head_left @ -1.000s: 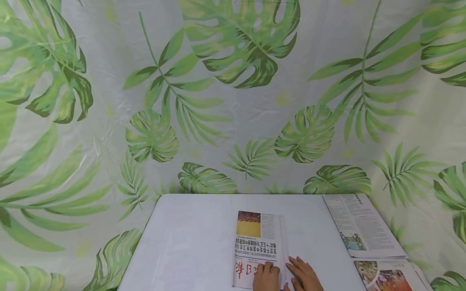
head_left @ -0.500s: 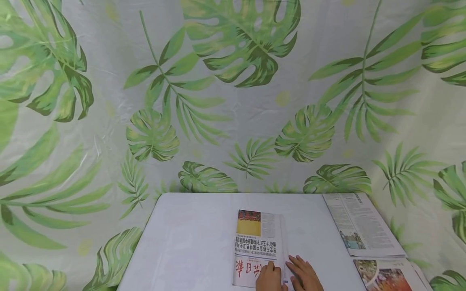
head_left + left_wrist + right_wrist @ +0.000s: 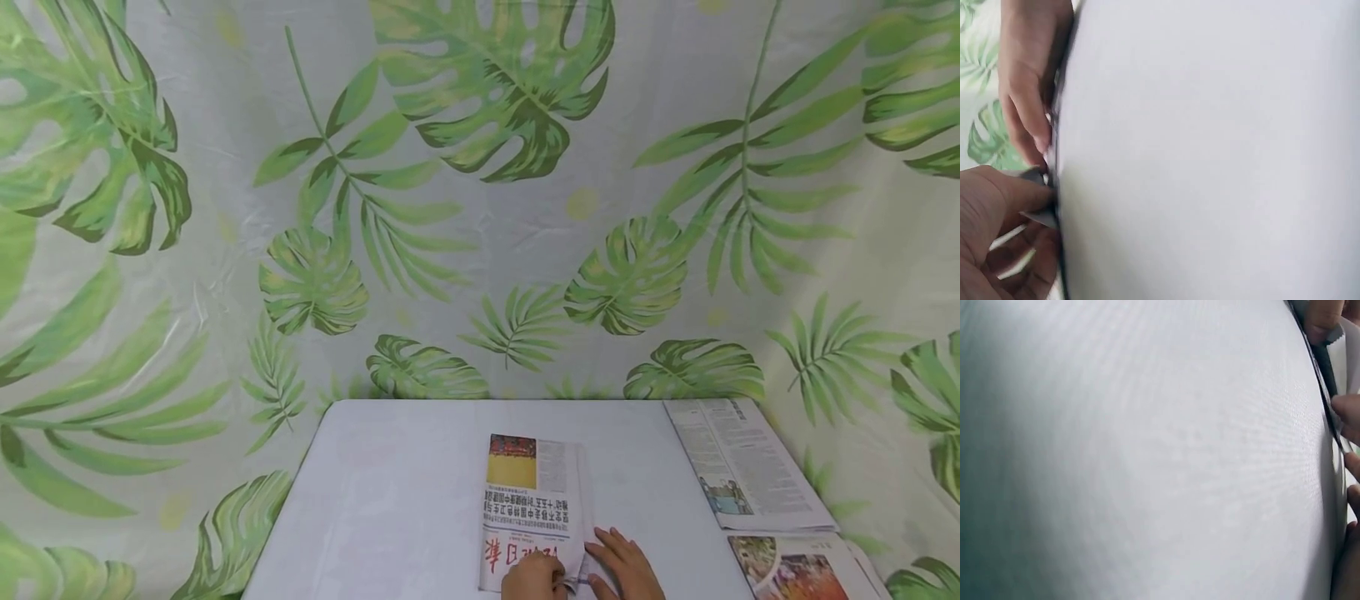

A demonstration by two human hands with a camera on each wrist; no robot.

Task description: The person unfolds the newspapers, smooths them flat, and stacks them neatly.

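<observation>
A folded newspaper [image 3: 517, 500] with a yellow picture and red characters lies on the white table, upside down in the head view. At its near right corner my left hand [image 3: 534, 577] pinches the paper edge between curled fingers and thumb. That corner is bent up, and the left wrist view shows the grey paper [image 3: 1041, 215] between thumb and fingers of the left hand [image 3: 991, 219]. My right hand [image 3: 624, 565] rests with extended fingers along the newspaper's right edge. In the right wrist view only parts of the right hand [image 3: 1349, 415] show at the margin.
On the table's right side lies another folded newspaper [image 3: 750, 467]. Nearer me is one with colour photos [image 3: 802, 571]. A leaf-patterned curtain [image 3: 480, 208] hangs behind the white table [image 3: 390, 483].
My left hand was on the newspaper's lower right part, then shifted right to its edge; now it is slightly back left, with the near right corner bent up. The right hand has barely moved.
</observation>
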